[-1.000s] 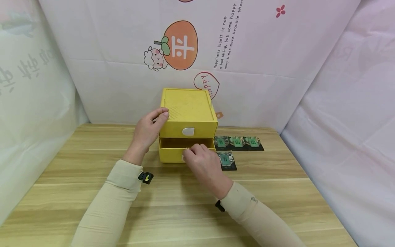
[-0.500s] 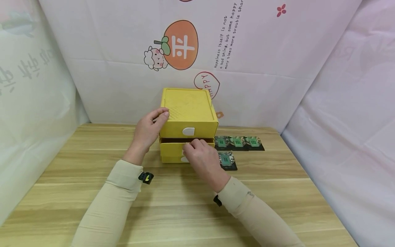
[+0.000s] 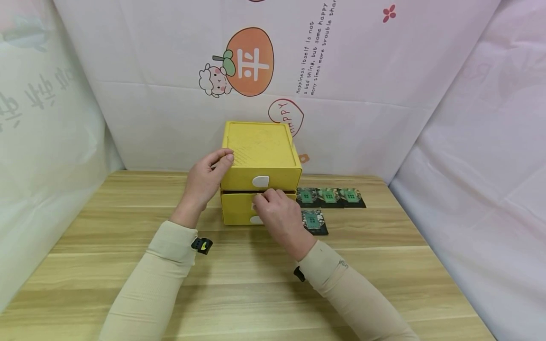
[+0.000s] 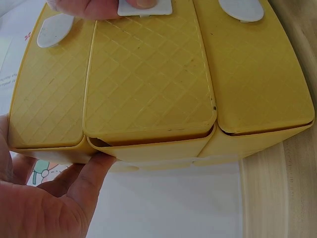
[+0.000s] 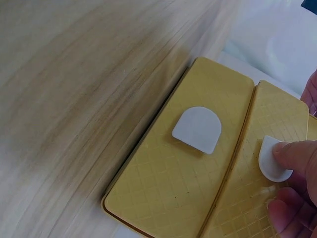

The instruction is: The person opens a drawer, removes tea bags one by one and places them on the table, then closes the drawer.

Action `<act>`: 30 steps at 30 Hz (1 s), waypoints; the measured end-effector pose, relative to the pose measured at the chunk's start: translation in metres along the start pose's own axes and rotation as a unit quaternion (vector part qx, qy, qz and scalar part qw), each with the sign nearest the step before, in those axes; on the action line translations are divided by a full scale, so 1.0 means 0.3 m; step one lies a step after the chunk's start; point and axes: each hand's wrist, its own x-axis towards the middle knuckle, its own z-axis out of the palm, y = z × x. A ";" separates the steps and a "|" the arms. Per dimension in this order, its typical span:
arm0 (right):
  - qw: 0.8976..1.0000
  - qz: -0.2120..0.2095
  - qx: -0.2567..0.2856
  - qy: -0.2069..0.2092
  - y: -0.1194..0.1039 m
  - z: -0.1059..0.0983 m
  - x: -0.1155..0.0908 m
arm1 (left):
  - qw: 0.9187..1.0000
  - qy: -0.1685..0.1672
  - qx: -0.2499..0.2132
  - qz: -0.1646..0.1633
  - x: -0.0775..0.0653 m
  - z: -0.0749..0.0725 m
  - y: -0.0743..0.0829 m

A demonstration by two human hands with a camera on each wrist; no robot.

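Observation:
A yellow drawer cabinet (image 3: 262, 142) with white pull tabs stands at the back of the table. My left hand (image 3: 205, 177) rests against its upper left edge, fingers on the top and the left side. My right hand (image 3: 279, 215) pinches the white tab (image 5: 270, 161) of the middle drawer (image 4: 148, 74), thumb on its face. That drawer's front stands slightly proud of the others, with a narrow dark gap above it. Below it, the bottom drawer (image 5: 171, 163) is pushed in, its own tab (image 5: 199, 129) showing. The drawers' insides are hidden.
Three dark square cards (image 3: 328, 196) with green centres lie in a row right of the cabinet. One more such card (image 3: 313, 221) lies nearer, beside my right hand. A printed white cloth (image 3: 350, 132) hangs close behind the cabinet.
The middle drawer has slid back into the cabinet, its opening narrowing to a thin gap. My right hand has moved forward with its tab; my left hand has stayed put.

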 end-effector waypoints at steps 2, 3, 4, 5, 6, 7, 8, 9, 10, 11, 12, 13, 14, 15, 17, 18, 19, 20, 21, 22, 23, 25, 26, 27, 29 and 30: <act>1.000 0.001 -0.003 -0.003 0.001 0.003 0.001 | 1.000 0.000 0.001 0.000 0.000 0.000 0.000; 1.000 0.002 -0.005 -0.004 0.002 0.005 0.002 | 1.000 0.001 0.001 -0.001 0.000 0.000 0.000; 1.000 0.003 -0.006 -0.007 0.003 0.006 0.003 | 1.000 0.001 0.001 -0.001 0.000 0.000 0.000; 1.000 0.004 -0.006 -0.010 0.004 0.008 0.004 | 1.000 0.001 0.001 -0.001 0.001 0.000 -0.001; 1.000 0.005 -0.006 -0.011 0.004 0.008 0.006 | 1.000 0.002 0.001 0.000 0.001 0.000 -0.001; 1.000 0.005 -0.006 -0.013 0.005 0.009 0.007 | 1.000 0.002 0.001 0.000 0.001 0.000 -0.001; 1.000 0.005 -0.006 -0.014 0.006 0.010 0.009 | 1.000 0.002 0.002 0.000 0.002 0.000 -0.002; 1.000 0.006 -0.009 -0.013 0.006 0.012 0.009 | 1.000 0.002 0.002 0.000 0.002 0.000 -0.003; 1.000 0.006 -0.009 -0.013 0.007 0.012 0.010 | 1.000 0.002 0.002 0.000 0.002 0.000 -0.003; 1.000 0.005 -0.011 -0.011 0.007 0.014 0.011 | 1.000 0.002 0.002 0.000 0.003 0.000 -0.004; 1.000 0.005 -0.012 -0.008 0.008 0.015 0.012 | 1.000 0.002 0.002 0.000 0.003 0.000 -0.004; 1.000 0.004 -0.013 -0.005 0.009 0.016 0.012 | 1.000 0.002 0.002 0.000 0.002 0.000 -0.003; 1.000 0.004 -0.014 -0.001 0.009 0.018 0.013 | 1.000 0.001 0.002 -0.001 0.002 0.000 -0.003; 1.000 0.004 -0.015 0.001 0.010 0.020 0.013 | 1.000 0.000 0.002 -0.001 0.002 0.000 -0.003; 1.000 0.004 -0.018 0.005 0.011 0.023 0.013 | 1.000 -0.001 0.001 -0.001 0.001 -0.001 -0.001; 1.000 0.004 -0.019 0.006 0.011 0.024 0.014 | 1.000 -0.002 0.000 -0.001 0.000 -0.001 -0.001; 1.000 0.005 -0.022 0.006 0.011 0.026 0.015 | 1.000 -0.003 0.000 -0.002 0.000 -0.001 0.000; 1.000 0.006 -0.024 0.006 0.011 0.028 0.015 | 1.000 -0.003 0.000 -0.002 -0.001 -0.001 0.001; 1.000 0.006 -0.026 0.006 0.011 0.029 0.015 | 1.000 -0.004 0.001 -0.002 -0.001 -0.002 0.002; 1.000 0.008 -0.027 0.005 0.010 0.029 0.015 | 1.000 -0.004 0.000 -0.003 -0.002 -0.002 0.002; 1.000 0.009 -0.028 0.005 0.010 0.031 0.015 | 1.000 -0.004 0.000 -0.003 -0.002 -0.002 0.003; 1.000 0.010 -0.029 0.004 0.010 0.032 0.015 | 1.000 -0.004 0.000 -0.003 -0.003 -0.003 0.003; 1.000 0.011 -0.028 0.004 0.009 0.032 0.015 | 1.000 -0.004 0.000 -0.003 -0.003 -0.003 0.004; 1.000 0.011 -0.027 0.004 0.009 0.032 0.016 | 1.000 -0.004 -0.001 -0.004 -0.003 -0.003 0.004; 1.000 0.012 -0.025 0.004 0.009 0.032 0.016 | 1.000 -0.004 -0.001 -0.003 -0.004 -0.003 0.004; 1.000 0.012 -0.024 0.005 0.009 0.032 0.016 | 1.000 -0.005 -0.001 -0.003 -0.004 -0.003 0.005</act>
